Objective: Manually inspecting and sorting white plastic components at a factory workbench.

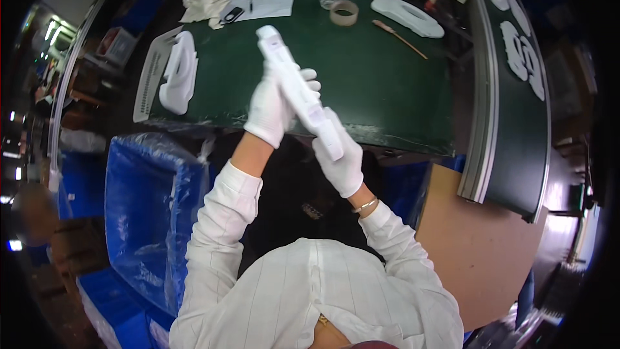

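Between my two gloved hands I hold a long white plastic part [298, 90], tilted so its far end points up and left. My left hand [274, 105], in a white glove, grips it around the middle with the fingers showing past its right side. Lower down, my right hand [342, 161], also gloved, is closed on its near end. The part is in the air over the near edge of a green-topped table [387, 90]. Its underside is hidden from me.
On the table lie a white moulded part [179, 74] at the left, another white part [407, 15] at the far right, a tape roll [343, 13], a thin stick [402, 40], a paper sheet [274, 1] and a cloth [204, 8]. A blue plastic-lined bin [139, 200] stands left; a conveyor [516, 136] runs right.
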`<state>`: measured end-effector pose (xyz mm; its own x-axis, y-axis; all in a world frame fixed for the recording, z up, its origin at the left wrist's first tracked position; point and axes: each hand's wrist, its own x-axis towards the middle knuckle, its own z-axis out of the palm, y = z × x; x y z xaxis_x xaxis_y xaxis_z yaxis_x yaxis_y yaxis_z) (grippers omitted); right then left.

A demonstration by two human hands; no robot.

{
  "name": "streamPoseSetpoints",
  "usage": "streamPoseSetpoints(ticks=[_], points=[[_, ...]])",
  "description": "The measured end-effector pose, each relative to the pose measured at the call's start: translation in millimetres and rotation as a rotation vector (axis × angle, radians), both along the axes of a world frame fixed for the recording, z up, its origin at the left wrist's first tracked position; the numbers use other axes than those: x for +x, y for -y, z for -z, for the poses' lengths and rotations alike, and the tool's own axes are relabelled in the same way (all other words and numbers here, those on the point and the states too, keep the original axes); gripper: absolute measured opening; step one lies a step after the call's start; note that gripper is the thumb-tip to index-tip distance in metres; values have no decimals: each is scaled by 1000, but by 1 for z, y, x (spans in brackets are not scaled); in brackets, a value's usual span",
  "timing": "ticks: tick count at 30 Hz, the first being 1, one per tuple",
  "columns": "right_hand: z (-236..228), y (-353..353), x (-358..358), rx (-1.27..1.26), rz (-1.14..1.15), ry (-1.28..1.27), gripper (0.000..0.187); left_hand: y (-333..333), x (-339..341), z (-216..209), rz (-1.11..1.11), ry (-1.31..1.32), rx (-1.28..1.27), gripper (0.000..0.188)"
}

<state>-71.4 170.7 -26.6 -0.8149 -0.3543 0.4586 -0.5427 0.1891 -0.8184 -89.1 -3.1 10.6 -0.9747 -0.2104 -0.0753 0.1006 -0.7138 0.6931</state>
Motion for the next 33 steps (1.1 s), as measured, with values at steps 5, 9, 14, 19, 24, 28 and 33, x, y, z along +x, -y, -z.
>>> streamPoseSetpoints(ticks=[5, 9, 14, 19, 24, 28, 33], points=[[32, -25, -63, 94, 378, -100, 32, -47, 2, 37, -67, 212, -263, 51], [56, -15, -103, -56, 413, -2, 37, -56, 22, 67, 16, 365, -319, 41], [77, -8, -95, -85, 322, 399, 57, -73, -11, 81, -138, 198, -1004, 93], [70, -57, -98, 496, 61, 41, 30, -92, -46, 71, -161, 255, -1347, 99], [-7, -222, -164, 775, -123, 176, 25, -92, -46, 66, -148, 358, -1379, 93], [-123, -422, -170, -195, 1170, -464, 23, -86, -41, 79, -129, 355, -1313, 97], [-134, -481, -124, -367, 1196, -479, 28, -83, -30, 102, -157, 238, -1171, 98]])
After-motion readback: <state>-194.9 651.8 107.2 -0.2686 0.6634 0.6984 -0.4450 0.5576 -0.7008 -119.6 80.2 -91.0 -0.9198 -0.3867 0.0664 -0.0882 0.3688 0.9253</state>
